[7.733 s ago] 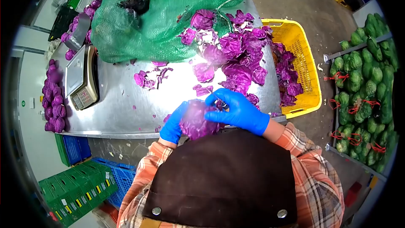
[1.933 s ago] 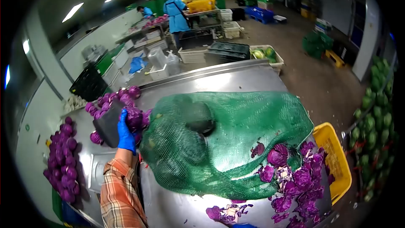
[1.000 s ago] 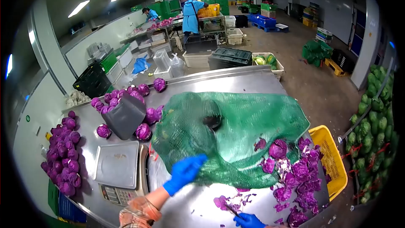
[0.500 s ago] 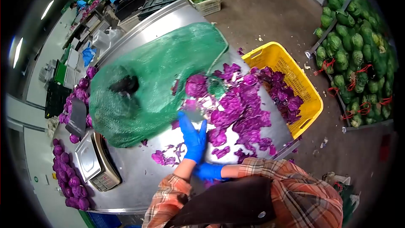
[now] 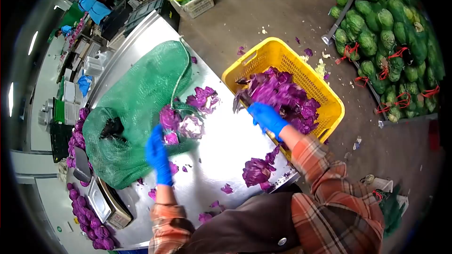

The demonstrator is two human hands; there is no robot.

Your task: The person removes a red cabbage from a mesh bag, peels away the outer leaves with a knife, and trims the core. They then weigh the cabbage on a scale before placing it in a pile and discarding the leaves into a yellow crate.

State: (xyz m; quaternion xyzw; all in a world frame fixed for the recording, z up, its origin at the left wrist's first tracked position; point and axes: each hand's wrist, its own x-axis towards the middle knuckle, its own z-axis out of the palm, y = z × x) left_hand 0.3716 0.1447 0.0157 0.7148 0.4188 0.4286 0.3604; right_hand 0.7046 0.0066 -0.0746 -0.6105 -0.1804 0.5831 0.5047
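Observation:
My left hand point(image 5: 158, 155), in a blue glove, is over the steel table with its fingers stretched out, close to a purple cabbage point(image 5: 170, 117) and beside the green mesh sack point(image 5: 136, 99). A cut-looking cabbage piece with a pale face point(image 5: 191, 127) lies just right of that cabbage. My right hand point(image 5: 268, 118), also gloved in blue, is at the table's right edge against the yellow crate point(image 5: 336, 113). Purple leaves point(image 5: 282, 91) fill much of the crate, some blurred. A dark leaf point(image 5: 242, 99) is near the right fingertips; blur hides whether they grip anything.
More purple leaves point(image 5: 257, 171) lie near the table's front right edge. A scale point(image 5: 110, 204) and rows of purple cabbages point(image 5: 87, 216) line the left side. Stacked netted green vegetables point(image 5: 376, 33) stand on the right. A white crate point(image 5: 197, 4) sits on the floor behind.
Most loose leaves on the table's right side have gone from there, and the crate is fuller. My right hand has moved from near my body to the crate; my left hand has shifted left.

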